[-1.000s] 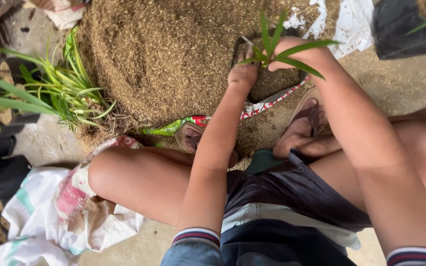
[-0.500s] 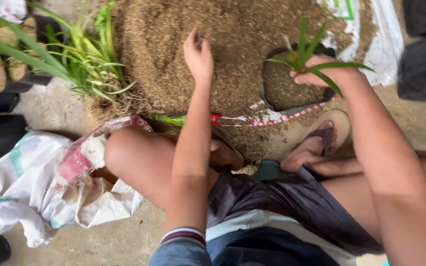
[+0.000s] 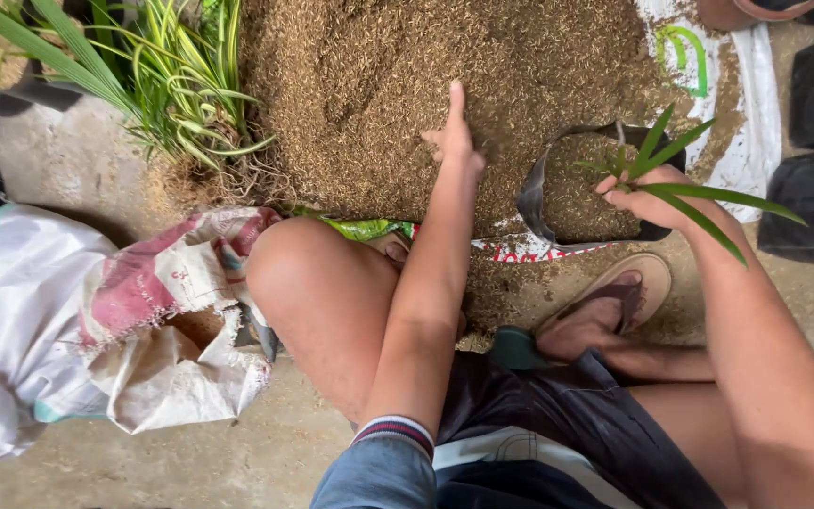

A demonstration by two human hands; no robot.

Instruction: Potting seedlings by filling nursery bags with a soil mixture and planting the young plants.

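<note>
— Two hands busy; what's your left hand on?
— Yours lies flat, fingers spread, on the husk pile.
— And the right hand?
— It's pinching a green seedling upright in the black grow bag just beneath it.

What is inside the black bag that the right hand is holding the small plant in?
The black bag holds brown husk mix, and the small plant stands in it, held by the right hand. Its roots and the bag's bottom are covered.
</note>
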